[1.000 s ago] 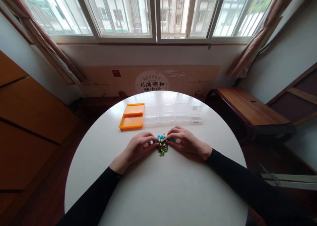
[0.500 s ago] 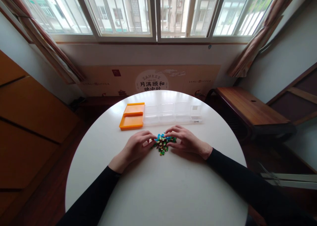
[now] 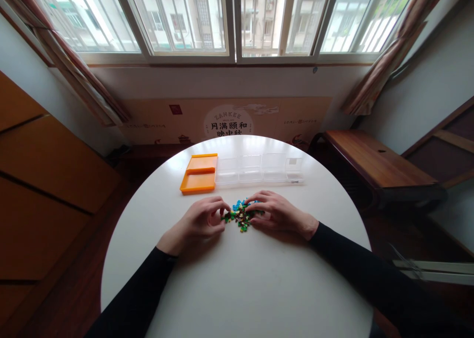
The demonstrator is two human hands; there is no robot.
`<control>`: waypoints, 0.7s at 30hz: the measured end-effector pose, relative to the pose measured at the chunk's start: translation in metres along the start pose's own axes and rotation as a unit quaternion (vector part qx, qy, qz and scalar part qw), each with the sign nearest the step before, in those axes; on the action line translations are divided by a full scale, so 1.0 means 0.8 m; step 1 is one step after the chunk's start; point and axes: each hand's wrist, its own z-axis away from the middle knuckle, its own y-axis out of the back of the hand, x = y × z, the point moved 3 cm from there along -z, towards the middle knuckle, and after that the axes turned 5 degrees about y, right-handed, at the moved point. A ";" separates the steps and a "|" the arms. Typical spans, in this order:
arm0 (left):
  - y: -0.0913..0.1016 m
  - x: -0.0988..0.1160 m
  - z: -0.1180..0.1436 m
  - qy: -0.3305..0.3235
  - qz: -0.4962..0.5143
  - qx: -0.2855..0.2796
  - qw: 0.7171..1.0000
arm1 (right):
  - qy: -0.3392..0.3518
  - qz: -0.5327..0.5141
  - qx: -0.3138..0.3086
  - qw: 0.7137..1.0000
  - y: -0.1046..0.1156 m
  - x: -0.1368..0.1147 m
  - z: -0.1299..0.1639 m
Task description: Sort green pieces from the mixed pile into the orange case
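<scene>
Pieces (image 3: 243, 223) in green, blue and brown lie heaped at the frame's centre on the white table (image 3: 237, 283), below the orange tray (image 3: 198, 182) and clear boxes (image 3: 255, 171). Left hand (image 3: 200, 221) curls at the heap's left edge, right hand (image 3: 279, 212) over its right side; whether either grips a piece, I cannot tell.

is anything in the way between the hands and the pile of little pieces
Nothing visible. The left hand is at the left edge of the pile, the right hand at its right; the orange box and clear boxes lie beyond it.
</scene>
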 end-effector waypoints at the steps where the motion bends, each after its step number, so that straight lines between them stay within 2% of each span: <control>1: -0.001 0.000 0.000 0.003 0.000 0.003 1.000 | 0.004 0.001 0.009 1.000 -0.001 0.000 0.000; 14: -0.024 -0.005 -0.006 -0.032 0.000 0.059 0.998 | 0.012 0.010 0.062 0.998 -0.008 0.008 0.003; 21: -0.025 -0.012 -0.006 -0.035 -0.017 0.073 0.997 | 0.007 0.014 0.067 0.998 -0.009 0.011 0.003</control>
